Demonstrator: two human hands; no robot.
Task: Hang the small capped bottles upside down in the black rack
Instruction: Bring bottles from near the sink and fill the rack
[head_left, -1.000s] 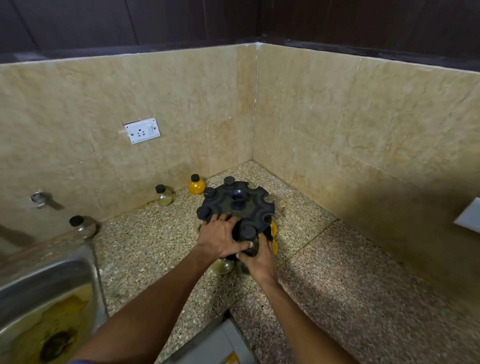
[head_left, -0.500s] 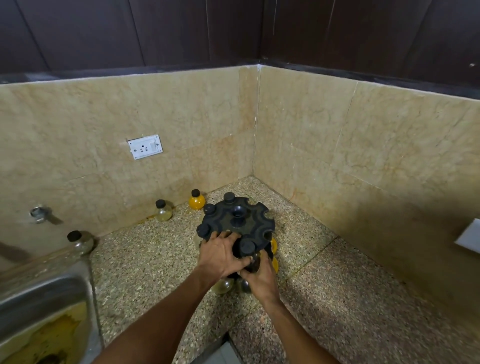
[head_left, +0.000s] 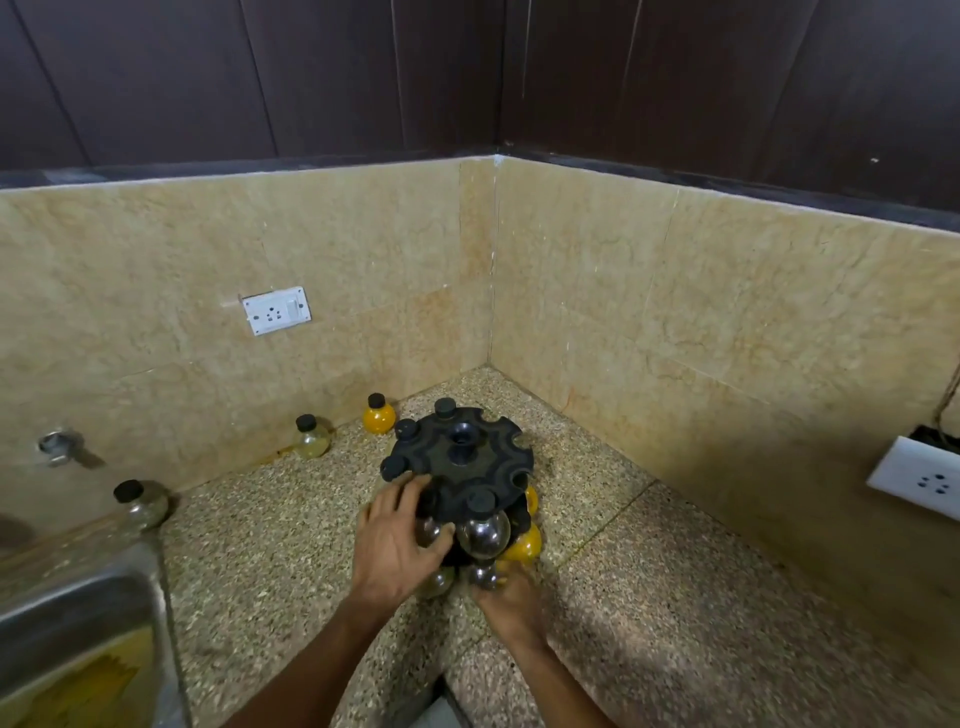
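The round black rack (head_left: 462, 457) stands on the speckled counter near the corner. Black caps sit in its top slots, and a clear round bottle (head_left: 485, 532) hangs at the near edge with yellow bottles (head_left: 524, 543) beside it. My left hand (head_left: 397, 545) wraps the rack's near left side, fingers and thumb closed round a clear bottle (head_left: 430, 530) there. My right hand (head_left: 511, 603) is low at the rack's base, fingers curled on a small dark bottle (head_left: 483, 574). Three loose bottles stand by the left wall: yellow (head_left: 379, 418), pale (head_left: 312, 441), clear (head_left: 141, 503).
A steel sink (head_left: 78, 639) with yellow residue lies at the lower left. Tiled walls meet in a corner right behind the rack. A socket plate (head_left: 276, 310) is on the left wall, another socket (head_left: 917, 483) on the right wall, and a tap stub (head_left: 60, 447) at the far left.
My left hand slid from the rack's top down onto its near side. My right hand dropped lower to the rack's base. The view tilted up.
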